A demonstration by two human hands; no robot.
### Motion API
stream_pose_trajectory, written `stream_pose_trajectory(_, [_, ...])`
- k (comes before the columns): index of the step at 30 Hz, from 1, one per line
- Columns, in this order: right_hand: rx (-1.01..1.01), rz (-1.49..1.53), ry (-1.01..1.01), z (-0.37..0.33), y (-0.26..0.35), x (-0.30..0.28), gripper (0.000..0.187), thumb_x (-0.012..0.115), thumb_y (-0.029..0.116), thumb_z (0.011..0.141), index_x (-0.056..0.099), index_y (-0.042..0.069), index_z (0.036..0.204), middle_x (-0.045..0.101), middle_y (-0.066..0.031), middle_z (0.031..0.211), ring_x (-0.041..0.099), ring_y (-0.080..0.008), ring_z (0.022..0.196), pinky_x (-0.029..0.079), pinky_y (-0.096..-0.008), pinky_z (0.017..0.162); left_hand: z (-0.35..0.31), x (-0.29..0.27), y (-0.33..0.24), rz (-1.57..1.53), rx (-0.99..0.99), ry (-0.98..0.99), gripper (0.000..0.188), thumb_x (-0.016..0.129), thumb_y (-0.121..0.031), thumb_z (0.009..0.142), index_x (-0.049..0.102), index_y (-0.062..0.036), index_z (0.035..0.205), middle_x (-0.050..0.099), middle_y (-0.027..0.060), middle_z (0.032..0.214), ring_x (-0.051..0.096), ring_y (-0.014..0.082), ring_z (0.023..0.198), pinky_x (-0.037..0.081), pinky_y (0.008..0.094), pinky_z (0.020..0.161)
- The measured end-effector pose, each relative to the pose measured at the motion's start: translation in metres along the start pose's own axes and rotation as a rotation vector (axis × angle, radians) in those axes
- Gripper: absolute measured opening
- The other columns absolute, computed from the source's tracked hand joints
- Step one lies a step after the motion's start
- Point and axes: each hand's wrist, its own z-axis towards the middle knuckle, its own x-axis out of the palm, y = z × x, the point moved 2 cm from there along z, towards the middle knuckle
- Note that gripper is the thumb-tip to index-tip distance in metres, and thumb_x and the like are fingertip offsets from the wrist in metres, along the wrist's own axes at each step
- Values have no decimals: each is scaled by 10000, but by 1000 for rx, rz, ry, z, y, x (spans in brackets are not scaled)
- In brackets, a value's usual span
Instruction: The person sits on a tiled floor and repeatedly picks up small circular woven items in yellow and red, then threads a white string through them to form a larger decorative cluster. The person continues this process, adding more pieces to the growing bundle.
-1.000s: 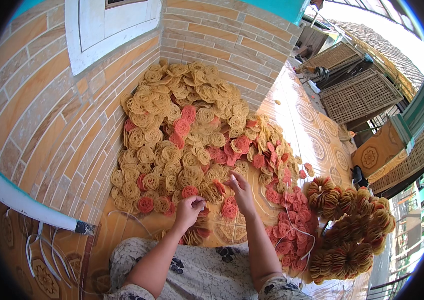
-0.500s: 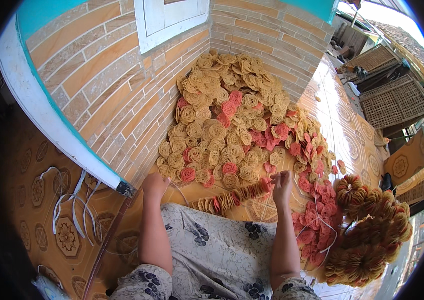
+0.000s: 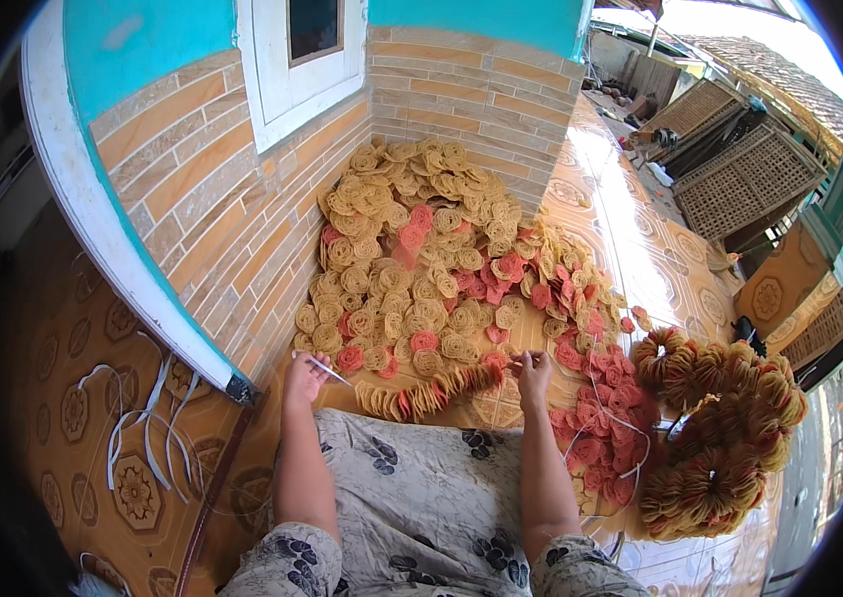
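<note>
My left hand (image 3: 310, 378) is closed on a thin white strip (image 3: 333, 372), which points toward the near end of a row of threaded swirled crackers (image 3: 431, 392). These yellow and red crackers stand on edge, packed side by side, just beyond my lap. At the row's right end my right hand (image 3: 532, 376) is pinched shut; whatever lies between its fingertips is too small to make out. Beyond both hands spreads a large heap of loose yellow swirled crackers (image 3: 411, 308) with red ones among them. A pile of red crackers (image 3: 605, 418) lies to the right of my right forearm.
Finished-looking bundles of strung crackers (image 3: 715, 438) stack up at the right. A loose white string (image 3: 646, 460) trails over the red pile. White strips (image 3: 150, 418) lie on the tiled floor at left, beside the wall's corner (image 3: 240, 386). Woven racks (image 3: 748, 181) lean far right.
The view has tilted upward, showing more of the door and wall. The strip in my left hand now stands out straight. My right hand stays at the row's right end.
</note>
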Motion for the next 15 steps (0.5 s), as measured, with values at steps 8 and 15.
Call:
stream_pose_trajectory(8, [-447, -120, 167, -49, 118, 32, 78, 508, 58, 966, 460, 8, 931, 654, -117, 834, 656, -154, 730, 513, -262, 611, 2, -23, 5, -425, 41, -207, 204, 433, -273, 984, 498, -168, 822, 302, -51, 581, 298, 95, 428, 295, 273, 414])
stream_pose_trajectory(15, [-717, -167, 227, -86, 260, 64, 78, 514, 58, 953, 493, -17, 951, 664, -124, 823, 640, -145, 720, 499, -270, 632, -8, 34, 39, -335, -147, 25, 325, 326, -343, 1018, 543, -158, 861, 275, -57, 548, 238, 96, 412, 254, 271, 412])
